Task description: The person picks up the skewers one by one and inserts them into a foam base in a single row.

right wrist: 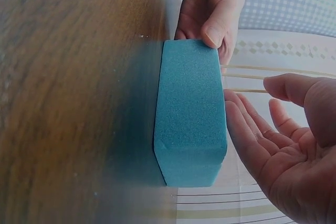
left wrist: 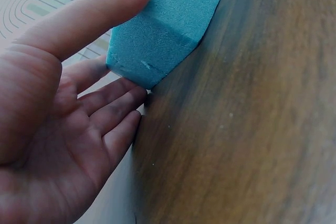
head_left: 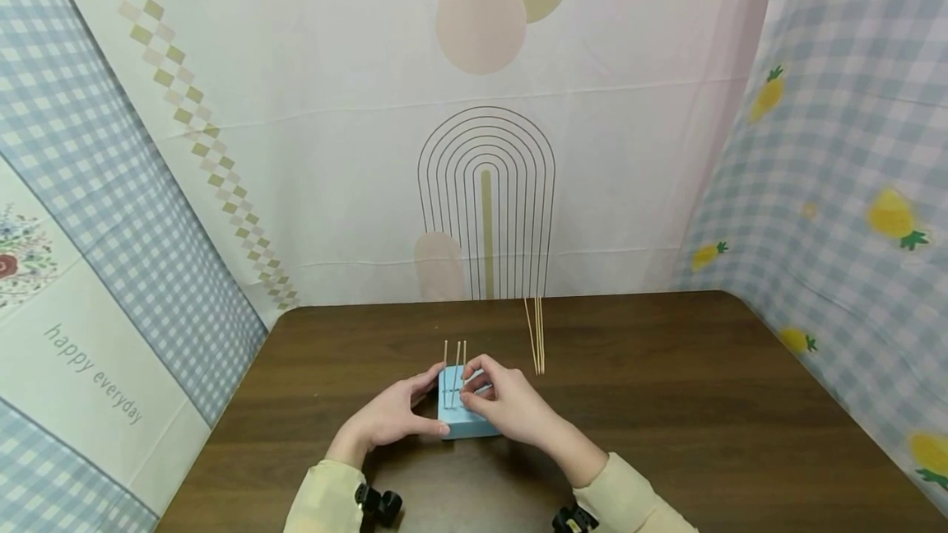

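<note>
A left hand (head_left: 387, 416) grips the left end of a blue block (head_left: 472, 428) on the worktop (head_left: 704, 401). The right hand (head_left: 517, 411) reaches over it, thumb and forefinger at one of three upright sticks (head_left: 446, 356); whether they pinch it, I cannot tell. Beyond lie loose sticks (head_left: 540, 336). The left-side cloth (head_left: 141, 459) reads "happy everyday".

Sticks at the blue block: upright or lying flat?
Upright; head and right wrist views show three sticks rising from the top of the blue block.
</note>
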